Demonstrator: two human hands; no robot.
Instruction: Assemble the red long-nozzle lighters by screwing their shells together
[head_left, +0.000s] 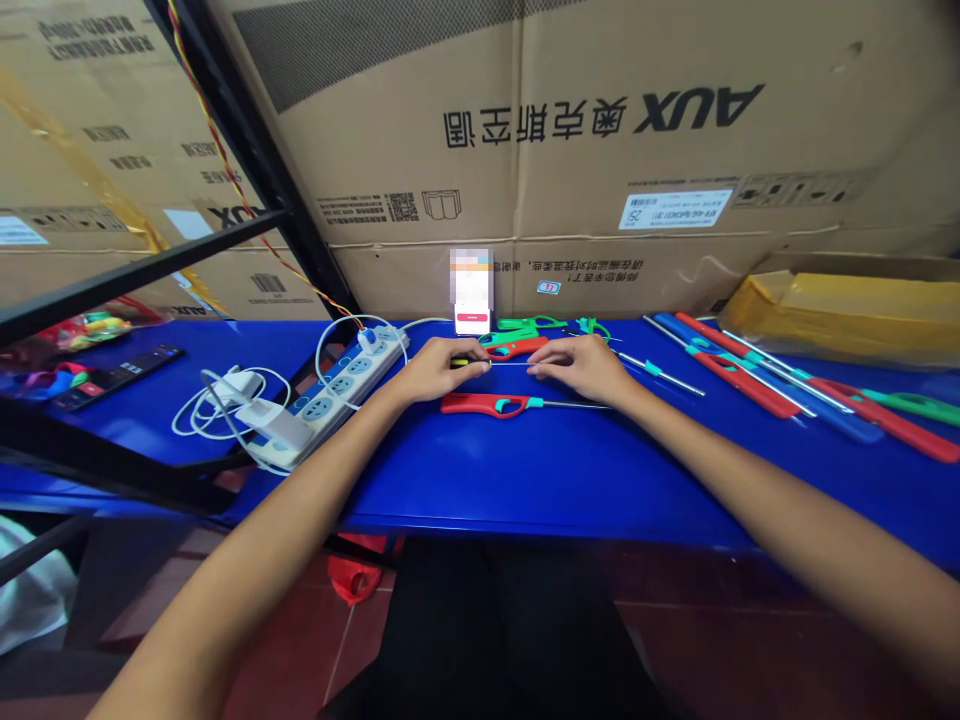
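A thin rod (510, 363) is pinched by the fingers of the left hand (430, 369); the right hand (577, 369) is curled at its far end, any grip unclear, beside a red lighter (484, 404).

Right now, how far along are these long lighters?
Looks done: the red lighter with teal collar and steel tube lying whole before the hands, and similar lighters to the right. In hand: the left hand pinches a small yellow-and-black piece on a thin wire, the right hand at its far end. Left: green and red handles behind the hands, completeness unclear.
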